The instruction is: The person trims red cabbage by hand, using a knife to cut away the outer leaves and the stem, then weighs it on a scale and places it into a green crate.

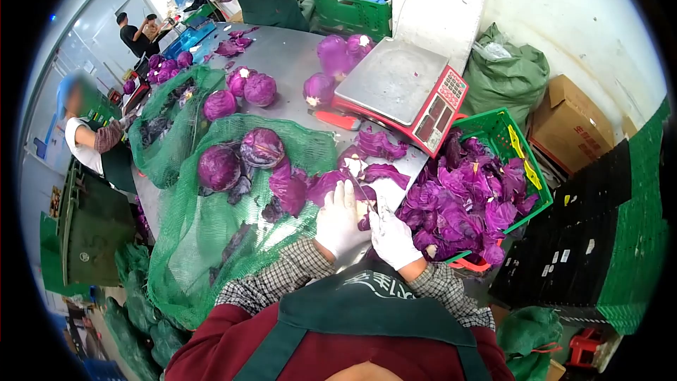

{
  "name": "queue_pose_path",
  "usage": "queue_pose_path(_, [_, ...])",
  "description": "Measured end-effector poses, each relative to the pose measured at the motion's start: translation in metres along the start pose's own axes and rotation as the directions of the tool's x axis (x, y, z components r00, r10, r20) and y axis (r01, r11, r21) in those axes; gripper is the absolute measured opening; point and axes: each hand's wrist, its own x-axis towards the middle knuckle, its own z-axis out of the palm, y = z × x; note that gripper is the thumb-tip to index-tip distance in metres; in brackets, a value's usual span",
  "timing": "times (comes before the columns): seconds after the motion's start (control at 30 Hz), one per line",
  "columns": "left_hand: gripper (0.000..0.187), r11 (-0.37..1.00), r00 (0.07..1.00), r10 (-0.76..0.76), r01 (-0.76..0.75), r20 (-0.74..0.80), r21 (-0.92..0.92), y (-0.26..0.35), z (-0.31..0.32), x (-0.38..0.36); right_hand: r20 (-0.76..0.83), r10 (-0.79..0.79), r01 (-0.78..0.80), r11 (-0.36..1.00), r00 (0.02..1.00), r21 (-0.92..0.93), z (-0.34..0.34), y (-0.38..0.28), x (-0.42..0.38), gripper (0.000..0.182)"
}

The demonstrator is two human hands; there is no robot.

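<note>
In a white glove, my left hand [340, 222] lies with its fingers stretched over a red cabbage [326, 185], gripping it against the table. My right hand [393, 238], also gloved, is close beside it at the cabbage's cut end. Its fingers are curled closed, and what they hold is too hidden to make out. Loose purple leaves [384, 144] lie just beyond my hands. To the left, two whole red cabbages [219, 168] rest on a green mesh bag [176, 240], near a peeled-off outer leaf [288, 187].
A red-framed scale [395, 81] stands ahead, with an orange-handled tool [337, 121] beside it. At right, a green crate [539, 204] brims with purple leaves. More cabbages [259, 90] sit farther back. Co-workers stand across the table [289, 49] and at left [92, 134].
</note>
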Motion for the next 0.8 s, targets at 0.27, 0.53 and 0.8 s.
queue_pose_path(0.27, [0.111,0.999,0.997,0.049,-0.048,-0.066,0.009,0.006,0.004,-0.002,-0.196,0.148,-0.124,0.984,0.969,0.128,0.015,0.073,0.036,0.040])
queue_pose_path(0.53, [0.115,0.488,0.985,-0.174,0.070,-0.019,-0.870,-0.113,0.026,-0.070,-0.524,-0.070,0.247,0.929,0.849,0.277,0.104,0.228,0.057,0.030])
queue_pose_path(0.8, [0.127,0.472,0.972,-0.219,0.033,-0.081,-0.881,-0.085,0.015,-0.063,-0.712,0.245,-0.192,0.969,0.659,0.156,-0.088,0.139,-0.004,0.059])
